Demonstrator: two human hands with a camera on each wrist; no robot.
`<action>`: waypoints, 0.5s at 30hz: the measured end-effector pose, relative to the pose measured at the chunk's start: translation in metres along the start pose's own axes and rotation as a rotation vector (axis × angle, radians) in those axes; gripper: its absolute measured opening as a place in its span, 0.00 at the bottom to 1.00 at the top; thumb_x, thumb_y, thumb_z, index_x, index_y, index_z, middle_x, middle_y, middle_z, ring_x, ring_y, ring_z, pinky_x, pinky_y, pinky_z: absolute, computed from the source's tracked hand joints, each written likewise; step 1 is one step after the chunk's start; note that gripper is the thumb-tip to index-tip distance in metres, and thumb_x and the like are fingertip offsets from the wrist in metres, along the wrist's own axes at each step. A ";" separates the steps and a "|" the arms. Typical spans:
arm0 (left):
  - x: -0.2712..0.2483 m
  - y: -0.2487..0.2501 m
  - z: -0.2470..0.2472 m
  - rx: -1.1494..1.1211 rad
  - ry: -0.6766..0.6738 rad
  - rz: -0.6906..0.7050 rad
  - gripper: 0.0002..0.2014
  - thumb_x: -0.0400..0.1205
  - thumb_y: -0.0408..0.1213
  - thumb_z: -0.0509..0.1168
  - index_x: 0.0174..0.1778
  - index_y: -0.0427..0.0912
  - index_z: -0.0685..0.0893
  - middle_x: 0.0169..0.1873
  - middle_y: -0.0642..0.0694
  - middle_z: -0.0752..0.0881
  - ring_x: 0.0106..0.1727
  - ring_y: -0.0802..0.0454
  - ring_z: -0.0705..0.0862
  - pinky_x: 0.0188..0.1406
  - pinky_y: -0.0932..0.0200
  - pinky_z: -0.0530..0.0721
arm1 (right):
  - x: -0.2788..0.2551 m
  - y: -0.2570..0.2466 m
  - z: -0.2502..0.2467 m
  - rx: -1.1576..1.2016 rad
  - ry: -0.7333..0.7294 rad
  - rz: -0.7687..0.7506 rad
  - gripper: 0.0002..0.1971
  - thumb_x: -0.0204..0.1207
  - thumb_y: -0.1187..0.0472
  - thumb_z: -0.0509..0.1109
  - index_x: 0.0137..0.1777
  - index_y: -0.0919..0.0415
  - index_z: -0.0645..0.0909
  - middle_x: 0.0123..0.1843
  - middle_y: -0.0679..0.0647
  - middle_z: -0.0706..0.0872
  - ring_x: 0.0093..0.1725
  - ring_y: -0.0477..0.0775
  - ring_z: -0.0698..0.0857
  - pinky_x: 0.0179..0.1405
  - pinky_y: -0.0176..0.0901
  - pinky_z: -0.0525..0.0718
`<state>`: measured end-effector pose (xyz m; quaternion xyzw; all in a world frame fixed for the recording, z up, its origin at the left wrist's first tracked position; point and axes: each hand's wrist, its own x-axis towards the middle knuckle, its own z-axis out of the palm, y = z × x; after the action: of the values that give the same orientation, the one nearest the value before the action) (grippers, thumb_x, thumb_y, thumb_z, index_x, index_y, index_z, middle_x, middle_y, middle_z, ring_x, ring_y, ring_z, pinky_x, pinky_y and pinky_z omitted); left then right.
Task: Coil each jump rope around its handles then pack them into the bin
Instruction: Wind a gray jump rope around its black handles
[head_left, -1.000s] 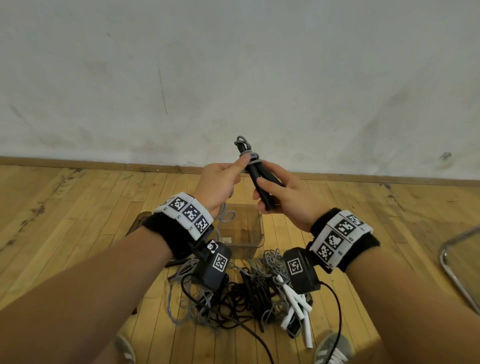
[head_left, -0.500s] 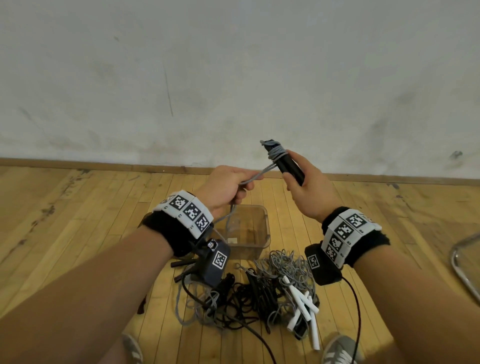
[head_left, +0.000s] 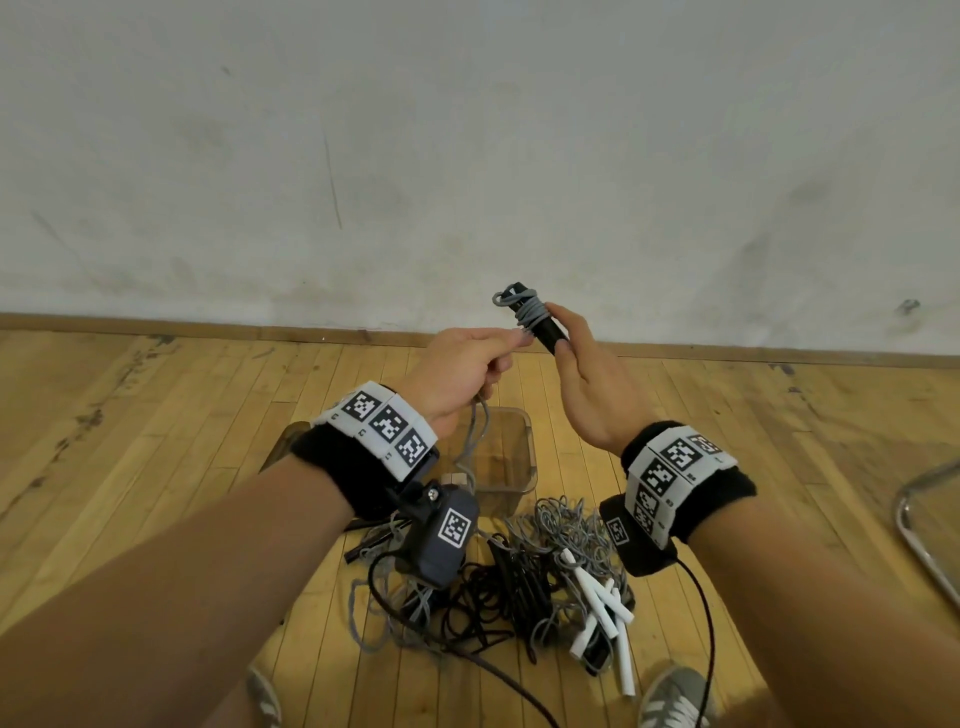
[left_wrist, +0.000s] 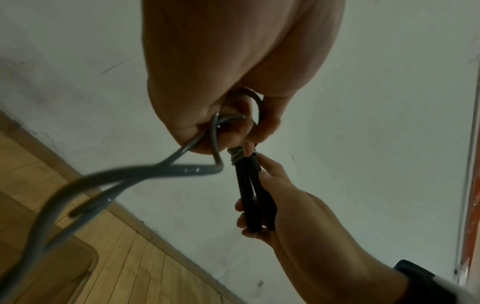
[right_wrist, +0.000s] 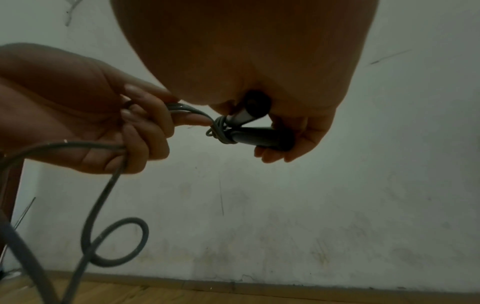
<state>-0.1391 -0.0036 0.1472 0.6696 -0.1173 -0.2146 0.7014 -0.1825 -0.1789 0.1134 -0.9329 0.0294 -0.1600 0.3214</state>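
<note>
left hand (head_left: 457, 374) fist-curled, pinching (thumb on top) | right hand (head_left: 592, 379) raised, grip closed

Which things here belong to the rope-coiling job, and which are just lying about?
Job: left hand pinching grey rope; right hand gripping black handles; clear bin; rope pile.
Lying about: metal frame, shoes.

The wooden floor (head_left: 156, 415) meets a white wall. On it stands a clear bin (head_left: 506, 470), close to the wall. Just in front of the bin lies a messy pile of ropes (head_left: 519, 587) (grey and black cords, some white handles (head_left: 605, 605)). Two shoes (head_left: 675, 696) stand nearby, and maybe a chair leg (head_left: 924, 540).
</note>
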 end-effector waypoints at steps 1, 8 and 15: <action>-0.001 0.000 0.000 0.007 0.015 -0.002 0.12 0.89 0.40 0.66 0.62 0.39 0.90 0.28 0.54 0.80 0.30 0.58 0.72 0.33 0.65 0.72 | 0.001 0.002 0.001 0.009 -0.001 -0.012 0.22 0.91 0.52 0.48 0.84 0.37 0.57 0.36 0.50 0.76 0.32 0.50 0.76 0.31 0.45 0.67; -0.003 -0.001 -0.001 0.050 0.037 -0.015 0.09 0.88 0.39 0.66 0.59 0.49 0.92 0.41 0.56 0.90 0.47 0.56 0.79 0.55 0.57 0.77 | 0.005 0.004 -0.009 0.156 0.025 -0.035 0.26 0.87 0.53 0.66 0.83 0.36 0.66 0.49 0.56 0.81 0.40 0.49 0.78 0.41 0.43 0.75; -0.001 -0.003 0.002 0.076 0.063 0.045 0.10 0.87 0.33 0.67 0.61 0.40 0.92 0.32 0.55 0.86 0.32 0.60 0.77 0.31 0.68 0.74 | -0.001 -0.013 -0.018 0.141 0.151 0.037 0.26 0.76 0.48 0.79 0.74 0.49 0.80 0.57 0.46 0.83 0.51 0.44 0.83 0.52 0.38 0.81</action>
<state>-0.1408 -0.0047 0.1447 0.6993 -0.1184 -0.1729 0.6834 -0.1904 -0.1790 0.1346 -0.8925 0.0594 -0.2254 0.3861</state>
